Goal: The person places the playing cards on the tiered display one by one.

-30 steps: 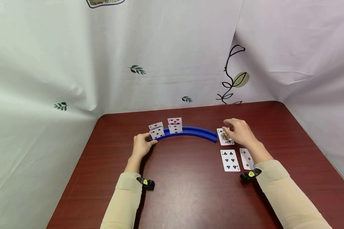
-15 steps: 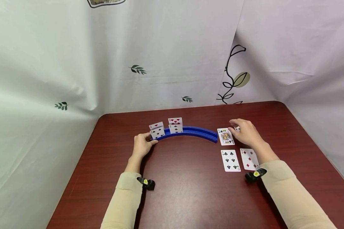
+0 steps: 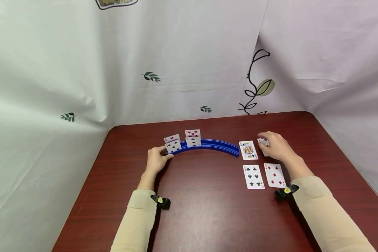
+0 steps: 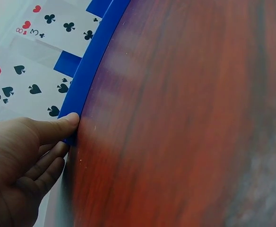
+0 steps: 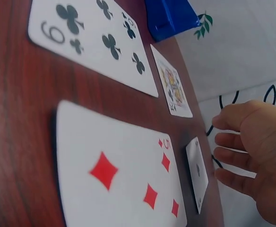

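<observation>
1. The fingers (image 4: 53,163) of the left hand (image 3: 155,161) were clamped on the left end of the curved blue card holder (image 3: 220,145), the thumb laid along its near edge and the other fingers bent in at the end and back.
2. The right hand's fingers were slightly apart and loosely curved, gripping nothing; the right hand (image 3: 276,147) was poised over a single-pip black card (image 5: 198,177), and seen from the wrist a gap showed between that card and the fingertips.
3. The card holder lay in an arc across the far part of the brown tabletop (image 3: 208,203).
4. Near the left hand, the five of spades (image 3: 173,146) stood in the holder, with a heart card (image 3: 171,138) showing above and behind it.
5. Just to their right stood the three of clubs (image 3: 193,141), the eight of hearts (image 3: 192,133) behind it.
6. The club court card (image 3: 248,150) lay face up just beside the holder's right end, between it and the single-pip card.
7. Nearer the person, the six of clubs (image 3: 253,176) and the five of diamonds (image 3: 274,175) lay flat, side by side and apart.
</observation>
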Available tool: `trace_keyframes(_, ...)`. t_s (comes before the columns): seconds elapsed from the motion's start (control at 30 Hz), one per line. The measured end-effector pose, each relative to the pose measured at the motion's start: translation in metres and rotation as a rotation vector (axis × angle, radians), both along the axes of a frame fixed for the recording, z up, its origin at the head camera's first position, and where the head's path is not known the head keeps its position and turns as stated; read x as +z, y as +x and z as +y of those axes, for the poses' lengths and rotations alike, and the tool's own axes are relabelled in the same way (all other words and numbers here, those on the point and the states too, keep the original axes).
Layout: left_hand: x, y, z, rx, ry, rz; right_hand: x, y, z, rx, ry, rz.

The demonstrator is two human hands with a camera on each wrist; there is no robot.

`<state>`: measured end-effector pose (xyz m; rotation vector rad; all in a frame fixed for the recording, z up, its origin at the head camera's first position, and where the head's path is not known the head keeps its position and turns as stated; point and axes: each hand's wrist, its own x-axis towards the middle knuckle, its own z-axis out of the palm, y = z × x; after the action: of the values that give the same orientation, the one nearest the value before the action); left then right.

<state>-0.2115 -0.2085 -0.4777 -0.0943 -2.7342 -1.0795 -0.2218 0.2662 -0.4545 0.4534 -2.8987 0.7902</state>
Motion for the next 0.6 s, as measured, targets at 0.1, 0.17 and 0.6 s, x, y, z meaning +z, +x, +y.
trace_keyframes(0.1,0.0,0.0,0.0,0.0,-0.001,-0.004,0.0,0.0,0.004,0.012,0.024,-0.016)
trace_keyframes(0.17,0.0,0.0,0.0,0.001,-0.001,-0.008,0.0,0.001,0.005,0.014,0.036,-0.032)
trace_keyframes(0.6,-0.001,0.0,0.0,0.005,-0.001,-0.005,-0.005,-0.001,0.012,0.011,0.072,-0.121)
